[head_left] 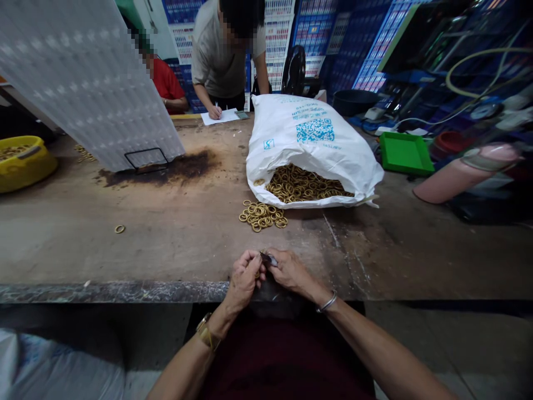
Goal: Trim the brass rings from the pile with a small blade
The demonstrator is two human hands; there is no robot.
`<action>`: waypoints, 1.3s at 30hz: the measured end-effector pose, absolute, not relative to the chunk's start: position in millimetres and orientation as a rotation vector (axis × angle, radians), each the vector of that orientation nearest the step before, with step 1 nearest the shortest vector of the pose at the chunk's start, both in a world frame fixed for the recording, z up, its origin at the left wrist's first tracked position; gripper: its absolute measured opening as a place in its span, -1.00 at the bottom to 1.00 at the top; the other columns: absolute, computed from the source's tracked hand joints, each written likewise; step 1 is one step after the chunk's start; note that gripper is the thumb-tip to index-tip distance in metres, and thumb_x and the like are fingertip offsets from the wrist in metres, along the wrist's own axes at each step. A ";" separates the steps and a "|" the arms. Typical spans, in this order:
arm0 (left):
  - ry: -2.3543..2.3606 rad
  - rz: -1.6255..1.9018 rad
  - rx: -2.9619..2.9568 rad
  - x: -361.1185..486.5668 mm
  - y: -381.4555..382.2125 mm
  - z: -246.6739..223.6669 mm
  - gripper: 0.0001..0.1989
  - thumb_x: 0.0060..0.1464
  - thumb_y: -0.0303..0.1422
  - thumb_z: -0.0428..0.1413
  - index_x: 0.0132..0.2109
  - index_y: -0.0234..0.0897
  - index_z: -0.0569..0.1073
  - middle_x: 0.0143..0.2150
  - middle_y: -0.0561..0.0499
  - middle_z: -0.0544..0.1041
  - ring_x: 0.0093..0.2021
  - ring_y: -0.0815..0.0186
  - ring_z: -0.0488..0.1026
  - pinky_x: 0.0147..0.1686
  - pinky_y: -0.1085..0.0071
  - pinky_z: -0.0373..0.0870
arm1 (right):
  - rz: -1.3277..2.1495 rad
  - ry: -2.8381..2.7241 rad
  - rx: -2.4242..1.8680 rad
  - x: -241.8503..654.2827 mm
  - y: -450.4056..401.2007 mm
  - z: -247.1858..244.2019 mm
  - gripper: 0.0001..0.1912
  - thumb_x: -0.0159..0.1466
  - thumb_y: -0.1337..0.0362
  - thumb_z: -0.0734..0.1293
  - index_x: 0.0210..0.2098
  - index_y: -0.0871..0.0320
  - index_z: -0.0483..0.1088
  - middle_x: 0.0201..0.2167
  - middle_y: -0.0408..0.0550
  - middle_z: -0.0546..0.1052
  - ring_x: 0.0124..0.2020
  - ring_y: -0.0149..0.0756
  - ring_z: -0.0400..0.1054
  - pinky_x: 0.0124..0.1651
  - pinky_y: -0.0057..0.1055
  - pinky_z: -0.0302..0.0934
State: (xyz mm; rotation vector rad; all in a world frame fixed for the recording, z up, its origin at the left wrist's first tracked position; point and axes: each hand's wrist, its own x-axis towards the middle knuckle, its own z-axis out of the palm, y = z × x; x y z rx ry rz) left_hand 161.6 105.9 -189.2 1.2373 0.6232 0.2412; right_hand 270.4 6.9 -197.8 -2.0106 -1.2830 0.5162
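My left hand (pixel 245 279) is closed over the table's front edge, with a brass-coloured ring (pixel 257 274) partly showing among its fingers. Facing it, my right hand (pixel 290 271) grips a small tool with a dark, blade-like end (pixel 268 259); its exact kind is unclear. The tool's tip meets the left fingertips, and what they pinch there is too small to make out. Just beyond both hands lies a loose pile of brass-coloured rings (pixel 261 215). Behind the pile, a white woven sack (pixel 283 130) lies on its side, its mouth showing many more rings (pixel 306 184).
A single ring (pixel 120 229) lies to the left on the wooden table (pixel 179 244). Further left are a yellow basin (pixel 29 172) and a tall white panel (pixel 104 94) in a wire stand. A green tray (pixel 406 154) and pink bottle (pixel 466 172) stand right. Across the table, a person writes on paper.
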 end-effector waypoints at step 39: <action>0.708 0.289 0.917 175.6 107.0 -180.4 -0.49 -0.20 -0.11 0.22 -0.15 -0.32 0.30 -0.49 0.11 0.32 -0.60 0.52 0.24 -0.69 0.63 0.07 | 1.015 -0.323 -1.185 282.4 23.8 -199.7 -0.53 0.02 -0.02 0.36 -0.32 0.13 0.09 -0.68 -0.36 0.10 -0.76 -0.58 -0.15 -0.72 -0.64 -0.25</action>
